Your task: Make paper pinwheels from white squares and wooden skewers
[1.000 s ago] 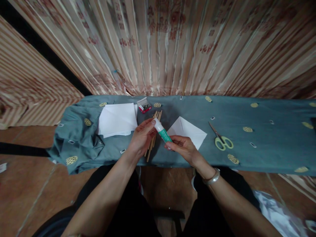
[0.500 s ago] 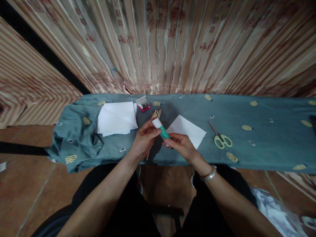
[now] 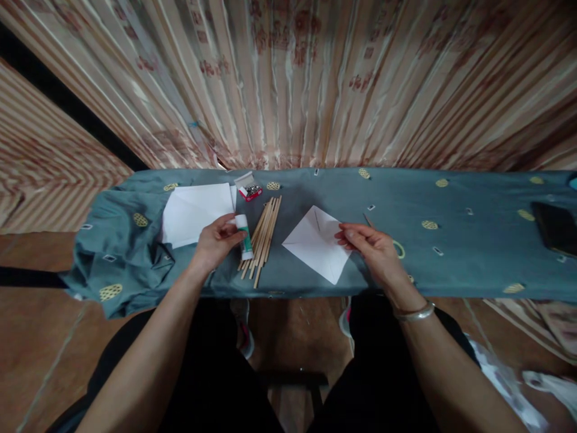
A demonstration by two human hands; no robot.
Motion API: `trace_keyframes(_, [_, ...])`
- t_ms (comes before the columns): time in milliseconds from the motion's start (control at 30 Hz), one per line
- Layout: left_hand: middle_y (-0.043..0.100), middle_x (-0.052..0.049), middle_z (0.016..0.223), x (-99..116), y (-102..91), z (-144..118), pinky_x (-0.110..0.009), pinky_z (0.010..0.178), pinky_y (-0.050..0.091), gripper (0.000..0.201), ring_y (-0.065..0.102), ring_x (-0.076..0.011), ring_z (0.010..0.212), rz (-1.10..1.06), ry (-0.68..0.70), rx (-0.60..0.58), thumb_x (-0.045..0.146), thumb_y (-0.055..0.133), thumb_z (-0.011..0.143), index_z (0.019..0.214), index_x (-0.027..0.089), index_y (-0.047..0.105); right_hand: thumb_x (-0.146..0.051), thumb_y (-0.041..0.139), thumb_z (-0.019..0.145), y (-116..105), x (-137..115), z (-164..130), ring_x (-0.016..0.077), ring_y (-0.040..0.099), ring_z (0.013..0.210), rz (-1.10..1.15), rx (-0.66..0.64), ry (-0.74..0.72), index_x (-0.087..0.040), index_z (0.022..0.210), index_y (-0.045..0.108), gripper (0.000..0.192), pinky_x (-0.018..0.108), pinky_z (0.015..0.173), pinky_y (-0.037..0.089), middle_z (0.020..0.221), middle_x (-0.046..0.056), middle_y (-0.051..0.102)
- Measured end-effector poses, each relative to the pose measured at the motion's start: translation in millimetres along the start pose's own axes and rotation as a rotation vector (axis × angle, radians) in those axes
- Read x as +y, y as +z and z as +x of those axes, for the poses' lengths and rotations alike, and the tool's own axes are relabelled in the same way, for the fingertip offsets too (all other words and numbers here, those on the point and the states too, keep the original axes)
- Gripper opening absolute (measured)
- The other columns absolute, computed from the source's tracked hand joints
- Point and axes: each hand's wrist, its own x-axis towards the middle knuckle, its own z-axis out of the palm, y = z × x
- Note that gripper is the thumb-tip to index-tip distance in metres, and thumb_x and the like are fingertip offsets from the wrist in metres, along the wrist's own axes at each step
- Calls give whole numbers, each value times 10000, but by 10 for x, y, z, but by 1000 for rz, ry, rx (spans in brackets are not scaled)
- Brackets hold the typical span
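A capped glue stick (image 3: 244, 237), white with a green label, is pinched between the thumb and fingers of my left hand (image 3: 219, 242). It stands nearly upright in front of a bundle of thin wooden sticks (image 3: 265, 234). On the right, my right hand (image 3: 369, 243) closes its fingertips on the right corner of a square white sheet of paper (image 3: 315, 246). The sheet has fold creases and a short dark line, perhaps a slit, near its top corner. Green-handled scissors (image 3: 398, 249) lie partly hidden behind my right hand.
A stack of white paper (image 3: 198, 207) lies to the left, with an open red box of small metal pieces (image 3: 250, 191) behind its right edge. A dark phone (image 3: 554, 227) rests far right on the green tablecloth (image 3: 478, 252). A curtain (image 3: 288, 90) hangs along the back.
My hands have parted. The left one carried the glue stick leftward; the right one let go of it and moved right to the white sheet, which has turned and shifted slightly nearer.
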Motion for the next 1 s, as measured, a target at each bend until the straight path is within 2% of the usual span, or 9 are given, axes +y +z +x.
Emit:
trace_keyframes(133, [607, 59, 589, -132, -91, 53, -253, 563, 463, 643, 543, -123, 526, 192, 35, -4, 335, 880, 418, 1002, 162, 674, -534, 754, 735, -186, 91, -9, 200, 701, 748, -71, 42, -36, -201, 969, 735, 407, 371, 728, 567, 852, 81, 775])
trace_keyframes(233, [651, 23, 658, -142, -169, 77, -268, 601, 463, 591, 567, -145, 563, 421, 137, -18, 410, 829, 540, 1059, 172, 677, -507, 683, 805, -244, 146, -40, 221, 709, 771, -277, 51, -110, -196, 997, 732, 368, 417, 777, 574, 895, 91, 777])
trace_keyframes(400, [674, -16, 716, 77, -238, -35, -309, 680, 472, 537, 602, -197, 612, 889, 308, -19, 489, 740, 700, 1143, 195, 671, -349, 534, 931, -191, 176, -177, 279, 655, 1109, -751, -48, -440, -190, 1133, 704, 308, 494, 1001, 494, 1178, 117, 722])
trace_keyframes(467, [688, -47, 840, 139, -143, -160, -329, 744, 491, 484, 634, -214, 698, 956, 486, -21, 459, 706, 764, 1173, 204, 659, -310, 490, 958, -151, 184, -237, 275, 608, 1195, -829, -107, -522, -178, 1184, 680, 323, 503, 1054, 461, 1253, 126, 684])
trace_keyframes(533, [687, -86, 984, 122, 61, -322, -356, 821, 507, 356, 653, -237, 861, 925, 714, -90, 378, 667, 828, 1140, 206, 672, -283, 458, 976, -119, 196, -288, 266, 577, 1242, -872, -156, -545, -159, 1215, 662, 338, 505, 1081, 444, 1297, 138, 655])
trace_keyframes(600, [681, -104, 1091, 29, 336, -486, -389, 894, 512, 237, 631, -249, 1012, 877, 931, -317, 271, 616, 875, 1093, 205, 680, -265, 439, 984, -99, 208, -324, 256, 559, 1266, -886, -194, -539, -158, 1238, 649, 347, 501, 1092, 440, 1309, 138, 645])
trace_keyframes(667, [661, -106, 1196, -99, 609, -610, -424, 945, 511, 220, 598, -253, 1112, 875, 1051, -520, 204, 572, 902, 1103, 204, 663, -252, 433, 985, -88, 219, -345, 249, 562, 1263, -880, -215, -528, -176, 1247, 645, 346, 501, 1089, 449, 1302, 130, 649])
trace_keyframes(800, [648, -117, 1221, -277, 915, -646, -458, 952, 521, 254, 578, -268, 1151, 906, 1063, -639, 179, 576, 901, 1149, 186, 629, -228, 435, 977, -83, 228, -350, 254, 565, 1255, -863, -230, -519, -181, 1241, 653, 346, 508, 1087, 457, 1299, 128, 650])
trace_keyframes(1000, [679, -136, 1126, -318, 923, -511, -445, 915, 538, 203, 609, -271, 1083, 878, 1037, -667, 202, 527, 935, 1073, 157, 669, -202, 440, 972, -108, 215, -329, 248, 550, 1269, -866, -261, -490, -178, 1242, 652, 344, 505, 1100, 443, 1318, 127, 633])
